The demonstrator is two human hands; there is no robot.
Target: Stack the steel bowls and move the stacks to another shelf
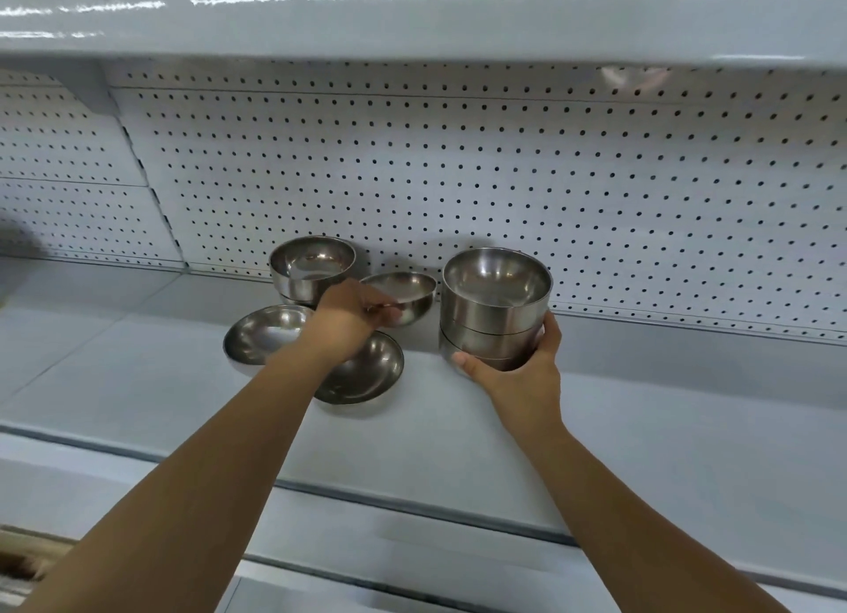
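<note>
Left hand (pixel 348 323) pinches a single bowl's (pixel 403 294) rim; right hand (pixel 518 365) grips the stack (pixel 495 310) just beside it. Shelf (pixel 641 406) lies bare rightward; pegboard (pixel 458 177) close behind.

No readable text or labels.

All bowls are bare steel. The tall stack (pixel 497 319): satin, brushed-looking walls, brighter inside. The small bowl (pixel 405 291): polished, mirror-like outside. The back stack (pixel 311 264): glossy, sharp reflections inside. The 2 shallow ones, the left bowl (pixel 261 332) and the front bowl (pixel 371 369): smooth, soft sheen. The shelf (pixel 641 410): pale grey painted surface, smooth, near matt. The pegboard (pixel 458 177): white perforated sheet, matt. The upper shelf (pixel 412 21): glossy paint, streaked glare.
</note>
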